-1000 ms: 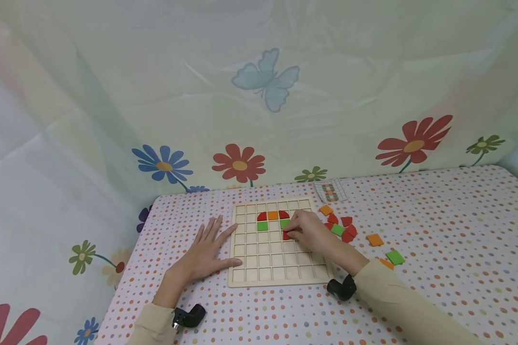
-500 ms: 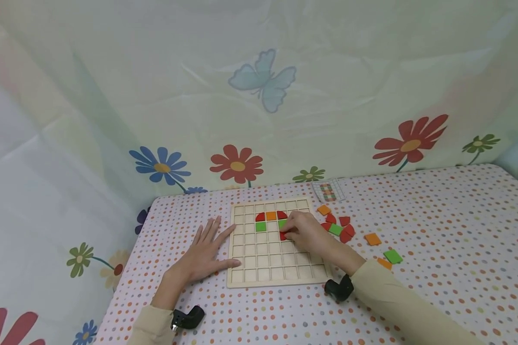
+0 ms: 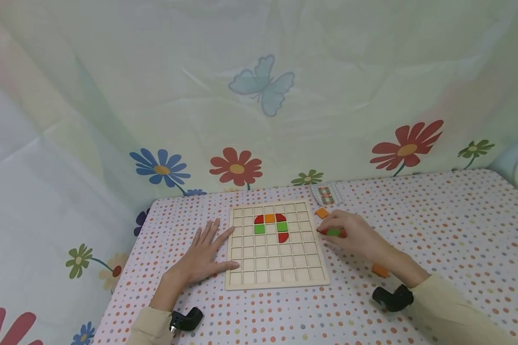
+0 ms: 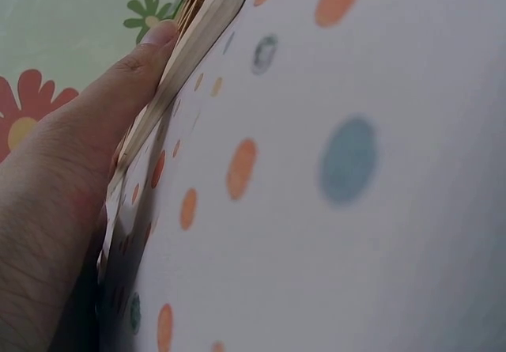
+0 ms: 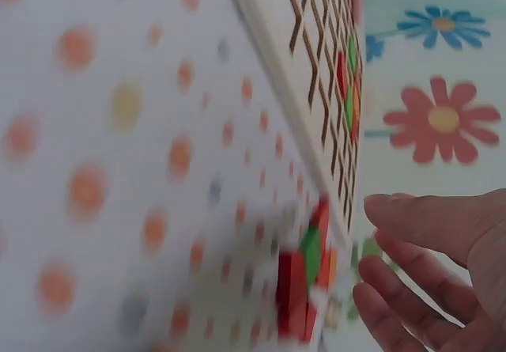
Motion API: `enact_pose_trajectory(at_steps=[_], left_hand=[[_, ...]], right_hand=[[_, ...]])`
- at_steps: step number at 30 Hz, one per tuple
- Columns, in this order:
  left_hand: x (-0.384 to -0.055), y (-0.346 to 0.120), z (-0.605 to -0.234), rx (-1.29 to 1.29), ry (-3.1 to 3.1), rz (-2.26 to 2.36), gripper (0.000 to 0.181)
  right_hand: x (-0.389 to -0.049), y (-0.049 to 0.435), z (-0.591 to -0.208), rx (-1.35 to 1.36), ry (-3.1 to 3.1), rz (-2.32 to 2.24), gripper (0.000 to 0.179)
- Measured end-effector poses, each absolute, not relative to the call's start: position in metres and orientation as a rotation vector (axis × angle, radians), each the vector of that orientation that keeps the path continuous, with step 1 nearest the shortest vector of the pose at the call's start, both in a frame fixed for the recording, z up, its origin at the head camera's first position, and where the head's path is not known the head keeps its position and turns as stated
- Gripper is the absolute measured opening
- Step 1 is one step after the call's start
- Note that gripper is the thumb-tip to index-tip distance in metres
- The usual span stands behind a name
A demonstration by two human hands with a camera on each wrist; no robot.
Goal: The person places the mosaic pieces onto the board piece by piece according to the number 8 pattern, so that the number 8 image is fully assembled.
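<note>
A wooden grid board (image 3: 275, 275) lies on the table. In its cells sit an orange square (image 3: 269, 218), two green squares (image 3: 259, 229) and three red quarter-circle tiles, the lowest red tile (image 3: 283, 237) under the right green square. My left hand (image 3: 202, 254) rests with spread fingers at the board's left edge; its thumb touches the frame in the left wrist view. To the right of the board, my right hand (image 3: 355, 235) hovers over loose red and green tiles (image 5: 312, 253), partly hiding them. Thumb and fingers stand apart in the right wrist view, nothing between them.
A printed pattern card (image 3: 326, 194) lies beyond the board's back right corner. One loose orange tile (image 3: 322, 213) is just in front of it, and another orange tile (image 3: 380, 270) shows below the right wrist. A flowered cloth (image 3: 259, 129) hangs behind the table.
My right hand has left the red quarter-circle tile in its cell below the green square and moved right to the loose tiles. My left hand stays at the board's edge.
</note>
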State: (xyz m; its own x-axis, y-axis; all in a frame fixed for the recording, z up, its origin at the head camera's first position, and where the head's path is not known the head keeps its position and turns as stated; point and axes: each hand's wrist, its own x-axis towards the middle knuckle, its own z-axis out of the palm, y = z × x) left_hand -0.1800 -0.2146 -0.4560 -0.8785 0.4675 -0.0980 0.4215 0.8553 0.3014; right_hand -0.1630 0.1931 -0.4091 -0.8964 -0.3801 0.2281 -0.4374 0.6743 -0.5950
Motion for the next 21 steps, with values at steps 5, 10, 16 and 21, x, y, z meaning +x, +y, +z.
enact_pose_trajectory(at_steps=[5,10,16,21], left_hand=[[-0.182,-0.214,-0.456,0.713,2.869,0.408,0.097],[-0.183,-0.215,-0.457,0.719,2.871,0.423,0.098],[-0.181,-0.215,-0.457,0.691,2.86,0.433,0.099],[-0.181,-0.215,-0.458,0.703,2.863,0.428,0.097]], right_hand=[[-0.155,0.243,-0.413,0.542,-2.885,0.977,0.023],[-0.154,0.276,-0.421,0.524,-2.978,0.952,0.028],[-0.158,0.282,-0.428,0.478,-3.009,0.919,0.028],[-0.162,0.282,-0.427,0.447,-3.022,0.889,0.028]])
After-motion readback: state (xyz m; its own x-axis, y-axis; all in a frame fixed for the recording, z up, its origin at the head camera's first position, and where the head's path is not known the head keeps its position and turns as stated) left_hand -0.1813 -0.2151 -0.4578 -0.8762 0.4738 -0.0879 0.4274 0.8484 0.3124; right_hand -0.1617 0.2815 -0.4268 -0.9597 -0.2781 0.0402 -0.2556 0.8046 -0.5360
